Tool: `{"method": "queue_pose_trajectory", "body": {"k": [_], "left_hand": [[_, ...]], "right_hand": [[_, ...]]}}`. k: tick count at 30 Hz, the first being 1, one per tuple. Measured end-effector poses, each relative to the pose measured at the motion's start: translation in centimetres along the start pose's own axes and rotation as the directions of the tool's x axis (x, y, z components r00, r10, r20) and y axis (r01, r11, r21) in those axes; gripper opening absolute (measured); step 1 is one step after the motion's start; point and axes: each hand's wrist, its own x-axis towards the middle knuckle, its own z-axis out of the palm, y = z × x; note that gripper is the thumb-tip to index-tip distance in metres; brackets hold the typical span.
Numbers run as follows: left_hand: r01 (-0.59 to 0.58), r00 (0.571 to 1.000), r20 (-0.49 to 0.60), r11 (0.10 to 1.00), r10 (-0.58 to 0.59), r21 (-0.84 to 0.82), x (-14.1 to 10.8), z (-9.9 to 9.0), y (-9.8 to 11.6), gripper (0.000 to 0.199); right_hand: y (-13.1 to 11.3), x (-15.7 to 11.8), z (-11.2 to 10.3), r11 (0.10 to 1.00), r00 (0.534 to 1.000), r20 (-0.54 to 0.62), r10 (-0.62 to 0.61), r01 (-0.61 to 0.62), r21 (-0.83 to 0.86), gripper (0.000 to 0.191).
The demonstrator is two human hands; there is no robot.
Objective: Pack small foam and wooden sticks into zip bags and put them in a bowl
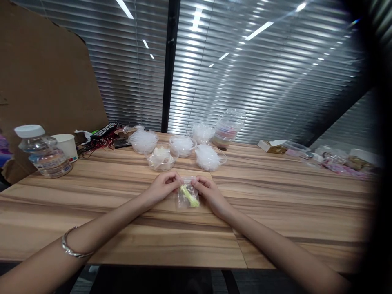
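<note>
Between my two hands hangs a small clear zip bag [183,201] with a yellow-green piece [190,196] inside; what kind of piece it is I cannot make out. My left hand [165,185] pinches the bag's upper left corner. At the upper right corner, thumb and fingers of my right hand [211,194] close on the same bag. Just beyond my hands stands a clear round bowl [161,158] with pale crumpled pieces in it. Behind it are several more clear bowls, one of them a bowl [208,157] heaped with whitish plastic.
On the left stand a clear bottle [49,159] with a white lid and a paper cup [67,147]. Red wires [104,143] and a black remote-like device [105,130] lie behind them. Stacked clear containers [226,128] are at the back; a small box [272,146] and plastic packaging lie right.
</note>
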Motion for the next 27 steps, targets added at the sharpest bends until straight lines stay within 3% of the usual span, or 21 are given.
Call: {"method": "queue_pose_trajectory", "body": {"k": [9, 14, 21, 27], "left_hand": [[0.086, 0.995, -0.031, 0.981, -0.093, -0.176, 0.6, 0.1, -1.1, 0.03], [-0.006, 0.992, -0.124, 0.992, -0.01, -0.129, 0.6, -0.1, -1.3, 0.029], [-0.049, 0.967, -0.254, 0.97, -0.014, -0.238, 0.6, -0.3, -1.4, 0.027], [0.013, 0.984, -0.151, 0.886, -0.093, -0.463, 0.5, -0.4, -1.2, 0.028]], "right_hand": [[0.4, 0.1, -0.4, 0.998, 0.997, -0.075, 0.008, -0.002, 0.068, 0.024], [0.7, 0.3, -0.3, 0.999, 0.999, -0.039, 0.007, -0.005, 0.039, 0.025], [0.1, 0.2, 0.0, 0.996, 0.993, 0.095, 0.07, -0.065, -0.054, 0.032], [0.0, 0.4, 0.0, 0.992, 0.99, 0.114, 0.089, -0.098, 0.082, 0.043]]}}
